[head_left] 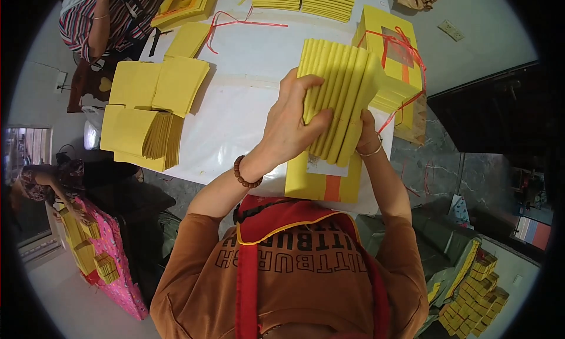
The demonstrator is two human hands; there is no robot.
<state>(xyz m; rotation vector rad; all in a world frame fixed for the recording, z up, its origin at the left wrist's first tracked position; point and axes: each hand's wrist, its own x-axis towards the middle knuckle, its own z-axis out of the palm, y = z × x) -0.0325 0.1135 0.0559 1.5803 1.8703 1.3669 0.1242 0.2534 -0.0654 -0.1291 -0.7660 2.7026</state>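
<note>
A thick stack of yellow folded paper (pixel 335 98) is held up in front of me, its rounded folds running lengthwise. My left hand (pixel 294 112) is closed on its left side, fingers on the folds and thumb across the front. At the lower right edge, my right hand (pixel 368 133) grips the same stack, with most of its fingers hidden behind it. Below the stack lies a yellow box (pixel 297 183) with an orange-red stripe and a white panel, at the table edge nearest me.
Yellow paper piles (pixel 126 83) cover the table's left; further stacks (pixel 326 1) line the far edge. Red ribbon (pixel 247 22) lies loose. A ribbon-tied yellow box (pixel 406 74) stands right. Two other people (pixel 112 21) are at the left, one by a pink-covered table (pixel 115 245).
</note>
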